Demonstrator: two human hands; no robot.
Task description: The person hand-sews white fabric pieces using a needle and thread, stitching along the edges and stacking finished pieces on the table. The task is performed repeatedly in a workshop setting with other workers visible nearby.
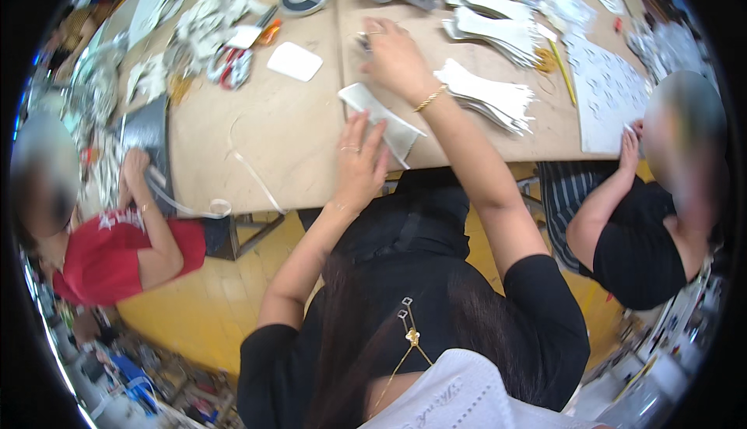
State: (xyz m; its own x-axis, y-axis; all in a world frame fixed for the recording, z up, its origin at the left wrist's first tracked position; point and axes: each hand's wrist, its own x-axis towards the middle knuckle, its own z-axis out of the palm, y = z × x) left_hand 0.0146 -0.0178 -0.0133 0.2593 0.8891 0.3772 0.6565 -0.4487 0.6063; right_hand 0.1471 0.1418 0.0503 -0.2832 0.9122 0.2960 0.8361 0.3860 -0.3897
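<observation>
Left hand lies open, flat on the grey fabric piece; right hand beyond it pinches 1 small tool.

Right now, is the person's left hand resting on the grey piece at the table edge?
Yes, the left hand lies flat with its fingers on the grey piece at the table edge.

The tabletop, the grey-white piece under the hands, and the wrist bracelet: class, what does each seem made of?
Tabletop: probably plywood or board, matt tan, faint grain.
Grey-white piece under the left hand: thin, flexible sheet, perhaps fabric or synthetic leather.
Bracelet by the right hand: likely metal, gold and shiny.
</observation>
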